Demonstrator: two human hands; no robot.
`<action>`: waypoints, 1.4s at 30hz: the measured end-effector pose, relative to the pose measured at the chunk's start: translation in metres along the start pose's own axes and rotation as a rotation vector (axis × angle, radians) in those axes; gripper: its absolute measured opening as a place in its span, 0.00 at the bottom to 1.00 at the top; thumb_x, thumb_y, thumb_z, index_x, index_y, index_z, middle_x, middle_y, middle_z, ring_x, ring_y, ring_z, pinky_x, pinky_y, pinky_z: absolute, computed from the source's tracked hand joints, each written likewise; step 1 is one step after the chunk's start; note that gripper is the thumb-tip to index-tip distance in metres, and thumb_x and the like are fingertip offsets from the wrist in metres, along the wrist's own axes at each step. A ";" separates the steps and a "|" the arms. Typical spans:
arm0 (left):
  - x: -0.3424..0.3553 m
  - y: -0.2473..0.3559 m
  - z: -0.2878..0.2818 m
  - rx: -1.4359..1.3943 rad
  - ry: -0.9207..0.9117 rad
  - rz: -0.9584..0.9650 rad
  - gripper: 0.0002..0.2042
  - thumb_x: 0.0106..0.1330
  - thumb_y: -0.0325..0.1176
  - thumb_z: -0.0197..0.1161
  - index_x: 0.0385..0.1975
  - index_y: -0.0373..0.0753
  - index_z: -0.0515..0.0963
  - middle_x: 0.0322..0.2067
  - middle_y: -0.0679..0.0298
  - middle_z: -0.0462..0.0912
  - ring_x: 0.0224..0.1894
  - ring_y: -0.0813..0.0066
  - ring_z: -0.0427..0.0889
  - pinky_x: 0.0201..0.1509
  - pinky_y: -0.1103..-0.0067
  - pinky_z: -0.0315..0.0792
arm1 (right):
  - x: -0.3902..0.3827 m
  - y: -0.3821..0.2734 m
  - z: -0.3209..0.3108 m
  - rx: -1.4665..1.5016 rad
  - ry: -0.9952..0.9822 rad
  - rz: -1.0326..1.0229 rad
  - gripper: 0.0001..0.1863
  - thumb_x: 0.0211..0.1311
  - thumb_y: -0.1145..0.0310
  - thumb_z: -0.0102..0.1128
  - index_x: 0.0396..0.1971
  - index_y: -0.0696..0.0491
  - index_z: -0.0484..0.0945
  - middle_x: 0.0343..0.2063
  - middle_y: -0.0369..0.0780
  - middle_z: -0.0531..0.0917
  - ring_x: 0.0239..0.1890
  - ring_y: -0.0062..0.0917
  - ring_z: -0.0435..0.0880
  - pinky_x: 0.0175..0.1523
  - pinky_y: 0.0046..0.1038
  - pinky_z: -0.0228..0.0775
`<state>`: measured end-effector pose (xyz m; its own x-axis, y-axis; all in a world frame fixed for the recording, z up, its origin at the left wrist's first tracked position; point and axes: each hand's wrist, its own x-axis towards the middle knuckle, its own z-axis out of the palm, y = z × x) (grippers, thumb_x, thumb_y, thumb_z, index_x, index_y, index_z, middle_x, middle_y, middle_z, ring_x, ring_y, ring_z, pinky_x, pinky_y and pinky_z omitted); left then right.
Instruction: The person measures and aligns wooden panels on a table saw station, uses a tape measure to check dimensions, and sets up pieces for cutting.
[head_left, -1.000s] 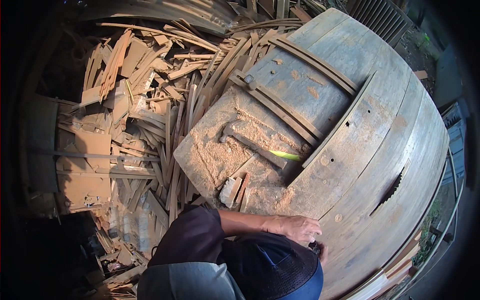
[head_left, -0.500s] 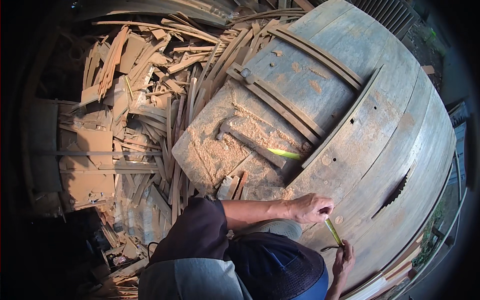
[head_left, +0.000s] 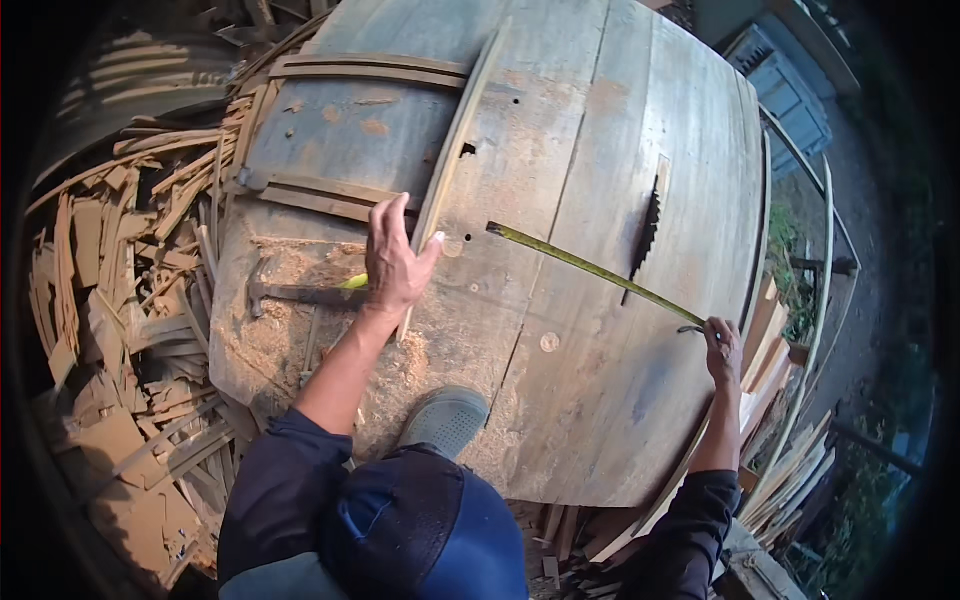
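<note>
**Yellow tape measure stretched across a plank table**

Tape: blade is laid slantwise over the boards, right of a long wooden strip. Its free end is placed near a small round hole; its other end is met by the right hand close to the table's right side. The lower end of a slot with a dark toothed saw blade is crossed on the way; whether anything is touched there cannot be told.

Right hand: fingers are curled tight about the tape's case, which is mostly hidden by them. A small dark loop is seen just left of the knuckles.

Left hand: fingers are spread wide, thumb set apart from them, over the lower part of the strip. Whether the strip is pressed or only overhung cannot be told.

Surroundings: a hammer is laid in sawdust left of the left wrist, its handle end partly covered. A yellow-green patch is noted beside the handle. Wooden rails are set crosswise, left of the strip. A grey perforated shoe is planted at the near side, above a dark blue cap. Scrap wood is heaped left of the table; more lengths of wood are piled at lower right.
</note>
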<state>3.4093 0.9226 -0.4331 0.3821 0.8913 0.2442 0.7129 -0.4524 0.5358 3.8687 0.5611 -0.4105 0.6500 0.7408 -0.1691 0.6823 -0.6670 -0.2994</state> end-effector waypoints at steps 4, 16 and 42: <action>-0.008 -0.012 0.009 -0.118 -0.124 -0.038 0.35 0.61 0.35 0.72 0.66 0.32 0.64 0.52 0.53 0.69 0.40 0.67 0.70 0.47 0.72 0.71 | 0.015 -0.010 0.007 -0.082 -0.004 0.028 0.12 0.69 0.56 0.59 0.42 0.46 0.84 0.39 0.45 0.82 0.47 0.41 0.80 0.51 0.38 0.72; -0.002 -0.015 0.027 0.176 -0.362 -0.059 0.26 0.59 0.32 0.69 0.52 0.28 0.64 0.46 0.41 0.73 0.49 0.37 0.76 0.51 0.55 0.72 | 0.050 -0.043 0.052 -0.076 -0.009 -0.017 0.12 0.68 0.54 0.59 0.43 0.43 0.84 0.40 0.44 0.82 0.49 0.40 0.79 0.53 0.39 0.72; 0.003 0.012 0.016 0.354 -0.496 -0.141 0.24 0.62 0.36 0.69 0.47 0.30 0.62 0.34 0.33 0.82 0.41 0.33 0.82 0.44 0.53 0.76 | 0.048 -0.060 0.071 -0.145 0.016 0.026 0.12 0.69 0.52 0.57 0.44 0.39 0.85 0.44 0.41 0.82 0.51 0.39 0.78 0.54 0.40 0.72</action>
<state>3.4285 0.9199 -0.4394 0.4367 0.8614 -0.2592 0.8957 -0.3895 0.2147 3.8351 0.6425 -0.4674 0.6726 0.7225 -0.1601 0.7055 -0.6913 -0.1562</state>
